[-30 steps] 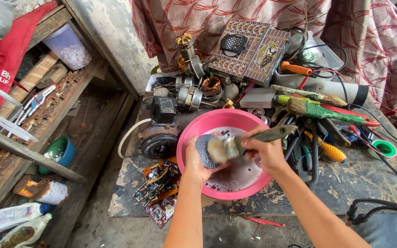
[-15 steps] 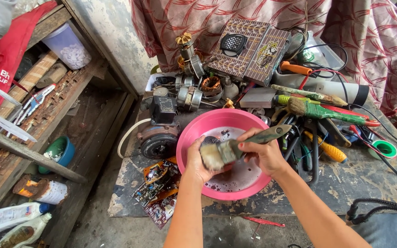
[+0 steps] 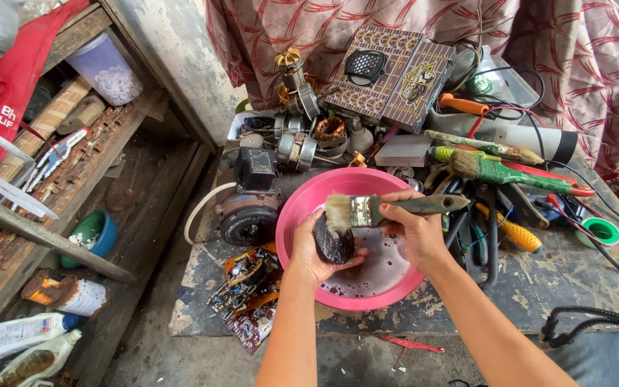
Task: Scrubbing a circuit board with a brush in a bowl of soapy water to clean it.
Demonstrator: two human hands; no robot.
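My left hand (image 3: 315,252) grips a dark, dirty rounded metal part (image 3: 332,242) over the pink plastic basin (image 3: 302,197). My right hand (image 3: 413,233) holds a flat paintbrush (image 3: 388,208) with a worn green handle; its pale bristles rest on top of the dark part. The basin sits on a worn grey worktable (image 3: 574,279) and holds a little foamy liquid (image 3: 374,272).
Around the basin lie an electric motor (image 3: 247,204), circuit boards (image 3: 248,290), motor windings (image 3: 329,129), screwdrivers (image 3: 514,231), a second green brush (image 3: 499,172), a tape roll (image 3: 601,231) and black cables (image 3: 582,322). Rusty shelves (image 3: 51,201) with bottles stand at left.
The brush has swept from the part's right side up onto its top left, and my left hand has turned the part, now showing its dark side.
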